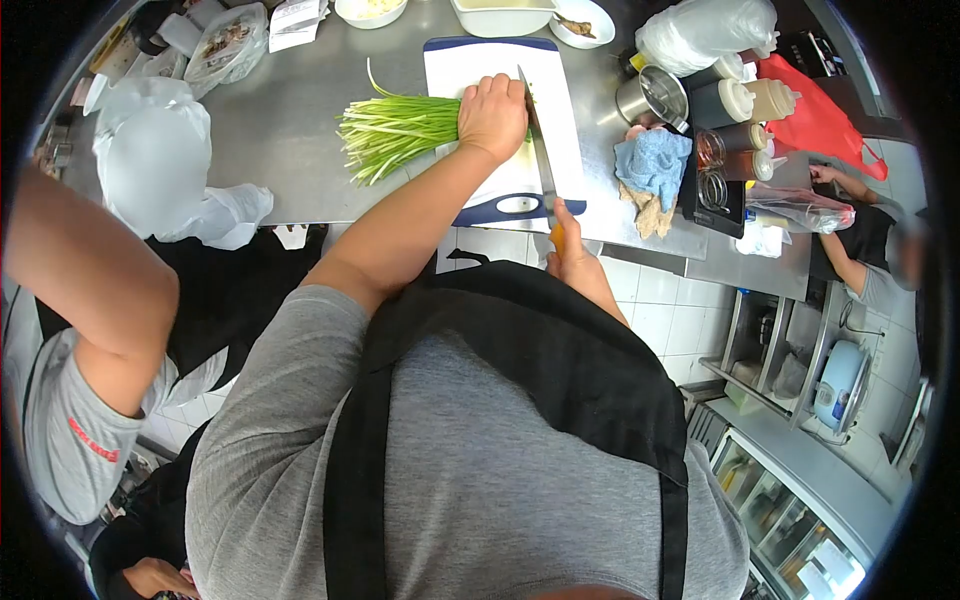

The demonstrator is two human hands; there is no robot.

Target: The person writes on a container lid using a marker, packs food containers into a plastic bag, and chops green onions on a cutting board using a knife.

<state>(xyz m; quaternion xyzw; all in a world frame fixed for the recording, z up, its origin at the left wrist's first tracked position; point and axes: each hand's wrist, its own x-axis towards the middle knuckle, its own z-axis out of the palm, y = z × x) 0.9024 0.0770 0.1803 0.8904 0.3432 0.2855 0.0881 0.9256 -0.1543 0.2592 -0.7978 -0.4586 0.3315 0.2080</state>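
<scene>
My left hand [493, 118] presses down on a bunch of green chives [400, 128] lying across the white cutting board [545, 75]. Its fingers are curled over the stalks, whose pale cut ends fan out to the left past the board. In my right hand [578, 262] is a kitchen knife [543, 150] with an orange handle. The blade points away from me, right beside the fingers of my left hand. Small green bits show near the blade. My left palm hides the stalks under it.
A metal pot [652, 97], a blue cloth [653, 155] and a black tray of sauce bottles [722, 103] stand right of the board. Behind it are a white tub [503, 17] and bowls. Plastic bags [150, 150] lie left. Co-workers [100, 350] are on both sides.
</scene>
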